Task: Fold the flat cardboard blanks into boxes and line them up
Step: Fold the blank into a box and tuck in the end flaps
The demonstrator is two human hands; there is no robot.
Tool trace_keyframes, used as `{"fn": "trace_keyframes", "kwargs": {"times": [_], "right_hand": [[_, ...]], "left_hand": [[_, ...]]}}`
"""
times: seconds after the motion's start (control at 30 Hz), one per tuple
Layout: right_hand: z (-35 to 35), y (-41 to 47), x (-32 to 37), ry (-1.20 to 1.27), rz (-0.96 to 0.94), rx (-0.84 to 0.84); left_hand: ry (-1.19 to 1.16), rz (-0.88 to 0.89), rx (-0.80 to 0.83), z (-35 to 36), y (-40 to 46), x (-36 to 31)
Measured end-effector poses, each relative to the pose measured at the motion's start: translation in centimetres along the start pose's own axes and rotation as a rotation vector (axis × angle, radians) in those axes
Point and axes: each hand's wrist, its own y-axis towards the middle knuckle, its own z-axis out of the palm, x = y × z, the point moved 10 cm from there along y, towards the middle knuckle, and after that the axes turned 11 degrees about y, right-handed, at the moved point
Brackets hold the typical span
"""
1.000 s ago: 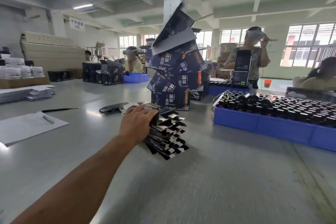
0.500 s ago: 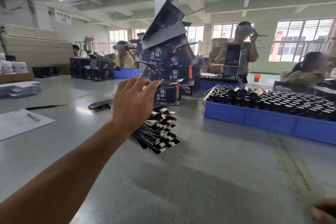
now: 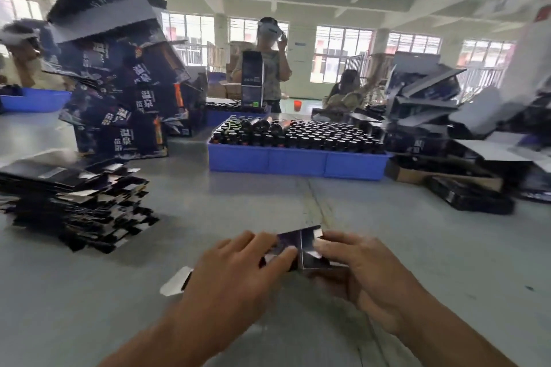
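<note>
Light: bright, even daylight; comes from windows [image 3: 343, 53] at 12–1 o'clock, some blown out white.
Glare: soft sheen on grey table [image 3: 417, 247] near centre; white glint on flap of cardboard blank [image 3: 301, 250] at 6 o'clock.
Shadows: weak, diffuse; faint dark patch under left hand [image 3: 235, 271] and right hand [image 3: 366, 274].
Blur: motion smear across whole frame, worst at 9–10 o'clock on stacked boxes [image 3: 119, 83] and at 3 o'clock on box pile [image 3: 447, 116]; print there barely legible.
Focus: blue crate [image 3: 295, 162] at centre sharpest; people in bkgd soft.
Distortion: wide-angle bending at edges, ceiling beams and pillars lean outward at 11 and 1 o'clock.
</note>
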Motion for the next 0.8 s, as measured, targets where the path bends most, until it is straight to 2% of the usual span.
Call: {"fn": "trace_keyframes", "kwargs": {"times": [0.07,0.17,0.27,0.37,0.57,0.8], "right_hand": [[-1.1,0.1,-0.7,0.019,-0.033,-0.052],[-1.4,-0.2,-0.8,-0.011,-0.090,-0.044],[-1.2,-0.7,-1.1,-0.071,-0.091,-0.005],[-0.9,-1.0,-1.6,-0.074,-0.086,0.039],[-0.3,-1.4,-1.0,0.003,-0.096,0.060],[-0.5,-1.6,-0.8,-0.055,-0.127,0.043]], "left_hand": [[-0.062,0.015,0.079,1.5,-0.6,-0.5],[-0.084,-0.061,0.381,4.8,-1.8,0.7],[-0.191,-0.093,0.522,6.8,-3.0,0.7],[-0.200,-0.086,0.478,6.3,-2.9,0.9],[-0.068,-0.086,0.238,3.1,-1.8,2.9],[0.028,-0.049,0.189,1.6,-1.4,3.1]]}}
